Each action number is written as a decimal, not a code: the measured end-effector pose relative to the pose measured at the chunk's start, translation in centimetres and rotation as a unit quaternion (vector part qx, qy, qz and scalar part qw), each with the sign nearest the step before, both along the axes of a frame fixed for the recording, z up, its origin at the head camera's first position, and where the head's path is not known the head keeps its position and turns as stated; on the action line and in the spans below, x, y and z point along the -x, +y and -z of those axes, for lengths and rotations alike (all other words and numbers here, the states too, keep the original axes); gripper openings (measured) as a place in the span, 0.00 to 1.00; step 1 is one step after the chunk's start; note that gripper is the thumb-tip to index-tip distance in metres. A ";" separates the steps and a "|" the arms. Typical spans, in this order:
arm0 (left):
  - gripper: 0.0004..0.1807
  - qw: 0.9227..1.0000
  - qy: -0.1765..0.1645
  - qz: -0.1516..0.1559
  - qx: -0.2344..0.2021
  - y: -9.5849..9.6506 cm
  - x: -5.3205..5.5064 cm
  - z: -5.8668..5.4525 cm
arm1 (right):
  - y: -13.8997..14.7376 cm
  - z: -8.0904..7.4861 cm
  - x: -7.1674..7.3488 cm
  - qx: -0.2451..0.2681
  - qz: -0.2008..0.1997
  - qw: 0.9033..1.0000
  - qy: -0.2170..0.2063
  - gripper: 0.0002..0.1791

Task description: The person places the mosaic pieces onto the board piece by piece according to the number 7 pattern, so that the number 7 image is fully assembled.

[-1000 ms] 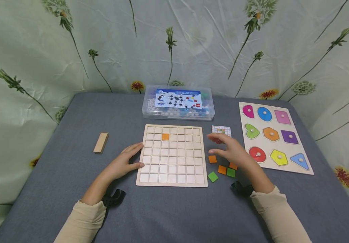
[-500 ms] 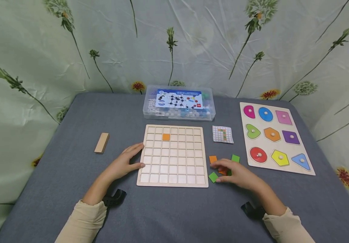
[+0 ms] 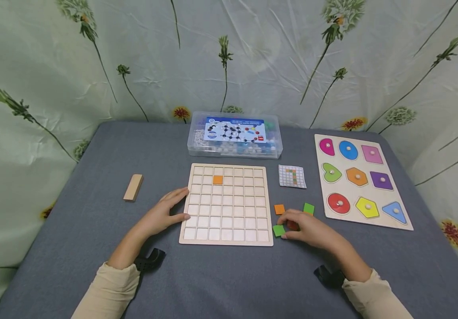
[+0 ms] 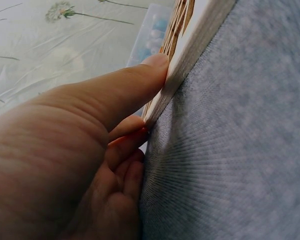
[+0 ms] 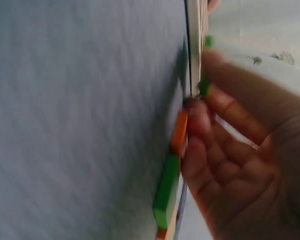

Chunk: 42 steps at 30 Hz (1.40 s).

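A pale wooden grid board (image 3: 227,205) lies on the cloth with one orange tile (image 3: 218,180) in a cell of its second row. Along the board's left edge rests my left hand (image 3: 160,216), its thumb (image 4: 132,82) and fingertips touching the rim. My right hand (image 3: 310,228), beside the board's lower right, pinches a green tile (image 3: 278,231) between thumb and fingers. Beneath that hand are an orange tile (image 5: 179,131) and another green tile (image 5: 166,192), partly hidden. A loose orange tile (image 3: 279,209) and a green one (image 3: 308,208) lie close by.
Behind the board stands a clear plastic box (image 3: 234,135) with a blue label. A small printed grid card (image 3: 292,177) lies right of the board. Farther right is a knobbed shape puzzle (image 3: 363,181). A wooden block (image 3: 133,188) lies at the left.
My right hand has come down from beside the card to the loose tiles and taken hold of a green tile, which has turned and lifted slightly. The left hand stays at the board's edge.
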State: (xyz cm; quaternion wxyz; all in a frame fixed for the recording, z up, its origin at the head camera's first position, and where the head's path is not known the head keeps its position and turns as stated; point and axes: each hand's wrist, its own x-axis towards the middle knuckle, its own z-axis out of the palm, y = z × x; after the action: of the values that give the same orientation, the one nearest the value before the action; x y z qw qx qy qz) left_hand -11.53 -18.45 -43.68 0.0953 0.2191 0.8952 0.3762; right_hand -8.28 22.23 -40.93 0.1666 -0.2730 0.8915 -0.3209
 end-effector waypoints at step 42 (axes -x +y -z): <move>0.42 1.000 -0.006 -0.001 -0.002 0.0 0.0 -0.1 | -11.4 1.8 11.2 0.131 0.084 0.988 0.011 0.16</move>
State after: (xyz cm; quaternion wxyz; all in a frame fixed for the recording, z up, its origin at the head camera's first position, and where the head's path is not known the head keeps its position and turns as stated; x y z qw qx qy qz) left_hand -11.49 -18.49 -43.56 0.0998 0.2159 0.8941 0.3794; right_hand -19.46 10.82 -42.71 0.0922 -0.2200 0.8631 -0.4451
